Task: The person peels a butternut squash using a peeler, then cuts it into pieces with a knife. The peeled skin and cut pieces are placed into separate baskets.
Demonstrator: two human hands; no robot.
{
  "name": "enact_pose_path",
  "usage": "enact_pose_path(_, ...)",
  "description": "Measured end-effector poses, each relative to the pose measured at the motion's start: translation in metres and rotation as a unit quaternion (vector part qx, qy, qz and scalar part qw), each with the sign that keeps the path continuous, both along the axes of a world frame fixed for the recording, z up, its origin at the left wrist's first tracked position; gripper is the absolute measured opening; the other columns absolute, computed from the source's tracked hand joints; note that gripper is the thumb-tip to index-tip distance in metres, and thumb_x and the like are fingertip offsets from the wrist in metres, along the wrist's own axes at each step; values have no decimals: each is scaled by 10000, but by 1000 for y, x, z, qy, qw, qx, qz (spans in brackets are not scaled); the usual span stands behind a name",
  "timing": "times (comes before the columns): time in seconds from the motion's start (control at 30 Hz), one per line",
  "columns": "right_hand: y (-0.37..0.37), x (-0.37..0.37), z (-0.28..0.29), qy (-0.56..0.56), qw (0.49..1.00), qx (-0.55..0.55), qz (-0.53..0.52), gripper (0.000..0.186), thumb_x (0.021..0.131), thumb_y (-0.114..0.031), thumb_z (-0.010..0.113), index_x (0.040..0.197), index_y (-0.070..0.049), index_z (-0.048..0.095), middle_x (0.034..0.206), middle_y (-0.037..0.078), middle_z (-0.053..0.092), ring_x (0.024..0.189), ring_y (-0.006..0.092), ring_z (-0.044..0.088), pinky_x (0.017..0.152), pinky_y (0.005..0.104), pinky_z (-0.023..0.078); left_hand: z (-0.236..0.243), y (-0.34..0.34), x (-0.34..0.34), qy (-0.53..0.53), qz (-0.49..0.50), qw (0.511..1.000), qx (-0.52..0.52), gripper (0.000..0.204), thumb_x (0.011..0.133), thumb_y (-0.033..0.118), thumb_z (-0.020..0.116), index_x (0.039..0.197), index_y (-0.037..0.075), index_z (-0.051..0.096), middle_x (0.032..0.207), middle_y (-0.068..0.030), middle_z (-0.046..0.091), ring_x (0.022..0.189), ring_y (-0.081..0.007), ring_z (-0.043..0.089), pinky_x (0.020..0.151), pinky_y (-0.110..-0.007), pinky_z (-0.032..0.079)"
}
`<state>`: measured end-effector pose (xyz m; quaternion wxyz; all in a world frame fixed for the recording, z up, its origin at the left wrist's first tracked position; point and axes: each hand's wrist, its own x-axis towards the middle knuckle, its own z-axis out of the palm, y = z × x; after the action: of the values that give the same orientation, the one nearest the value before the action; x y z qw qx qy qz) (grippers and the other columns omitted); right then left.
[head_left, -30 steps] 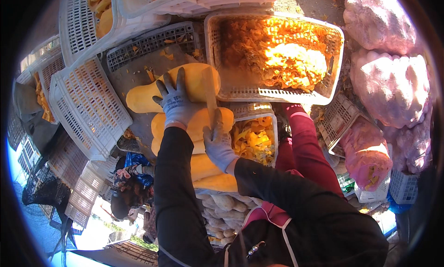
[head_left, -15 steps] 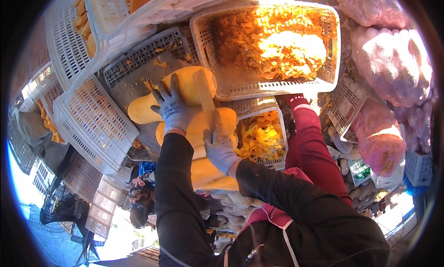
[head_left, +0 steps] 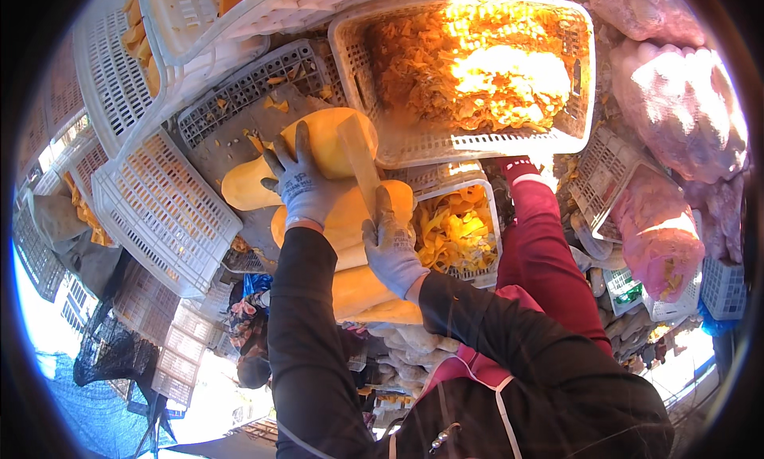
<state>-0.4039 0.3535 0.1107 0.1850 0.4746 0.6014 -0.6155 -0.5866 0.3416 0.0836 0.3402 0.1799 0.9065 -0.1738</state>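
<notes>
A peeled orange butternut squash (head_left: 328, 139) lies crosswise in front of me on top of other squashes (head_left: 350, 220). My left hand (head_left: 304, 188), in a grey-white glove with dark fingertips, grips its middle with spread fingers. My right hand (head_left: 390, 250), gloved alike, is closed around the handle of a broad-bladed knife (head_left: 358, 166). The blade stretches away from me across the right part of the squash; whether it has cut in, I cannot tell. More long pale-orange squashes (head_left: 362, 292) are stacked beneath my forearms.
A large white crate (head_left: 585, 101) heaped with orange peelings stands beyond my right hand. A smaller crate (head_left: 495, 220) of peel strips sits nearer. White crates (head_left: 163, 220) stand at left, some holding orange pieces. Pink mesh sacks (head_left: 676, 101) are piled at right.
The view has shifted slightly. My left hand stays on the squash, and my right hand stays on the knife, whose blade still lies across the squash's right part.
</notes>
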Motion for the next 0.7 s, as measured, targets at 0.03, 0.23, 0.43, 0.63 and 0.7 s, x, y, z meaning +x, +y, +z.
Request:
enact_pose_path(0.03,0,0,0,-3,1000,-2,0,751,994,-217,549,1633,-100,172,1069,313,664,933,479,670,781,528,529,0,-1,1,2,-1,1000,3,1364,534,708,877,1632,307,176,1675,-234,153,1551,-489,71,1150,-758,164)
enact_pose_path(0.23,3,4,-2,-35,998,-26,42,811,994,-212,549,1646,-133,73,1037,324,670,928,488,671,780,539,525,-3,-4,3,8,-6,1000,8,1366,534,703,879,1631,304,170,1671,-235,153,1544,-504,69,1146,-762,168)
enact_pose_path(0.43,11,-9,-12,-64,994,-50,67,848,1001,-238,538,1651,-164,0,1036,333,671,974,497,668,845,542,515,-5,-3,4,7,-3,1000,15,1372,529,685,890,1629,289,172,1673,-229,140,1541,-513,51,1145,-767,163)
enact_pose_path(0.63,15,-27,-37,-72,994,-53,70,743,999,-293,541,1591,-84,144,1123,323,656,1019,479,659,860,522,520,-4,3,4,11,1,1000,-2,1387,509,634,922,1626,280,180,1675,-226,130,1543,-510,27,1147,-768,165)
enact_pose_path(0.7,24,-29,-41,-93,990,-61,85,601,990,-305,565,1474,24,432,1104,330,651,972,489,660,854,520,526,-4,4,3,9,14,1000,9,1395,502,610,937,1626,281,178,1677,-224,126,1546,-505,33,1152,-762,169)
